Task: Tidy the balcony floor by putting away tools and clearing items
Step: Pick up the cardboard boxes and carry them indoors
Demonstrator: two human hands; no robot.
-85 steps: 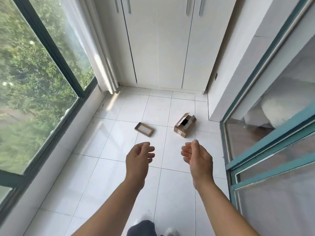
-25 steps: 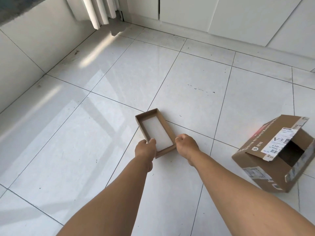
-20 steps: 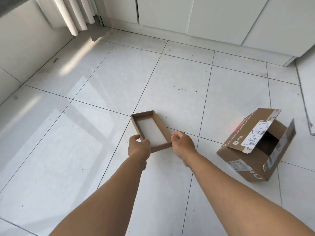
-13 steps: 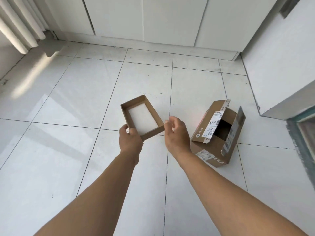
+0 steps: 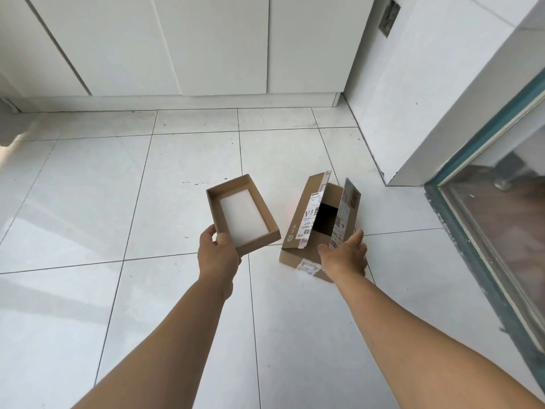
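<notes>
A shallow brown cardboard tray (image 5: pixel 213 199) with a white foam liner is lifted off the white tiled floor. My left hand (image 5: pixel 217 252) grips its near left corner, thumb on the rim. To its right a brown shipping box (image 5: pixel 306 206) with printed labels lies on the floor, flaps open, its dark inside facing up. My right hand (image 5: pixel 345 255) reaches over the box's near right corner with fingers spread and relaxed, holding nothing; whether it touches the cardboard is unclear.
White cabinet doors (image 5: pixel 206 42) close off the far end of the balcony. A white wall (image 5: pixel 413 98) juts in at the right, and a teal-framed sliding glass door (image 5: pixel 483 237) runs along the right side.
Both hands took the tray from the floor. My right hand then let go and moved right to the shipping box, while my left hand raised the tray alone.
</notes>
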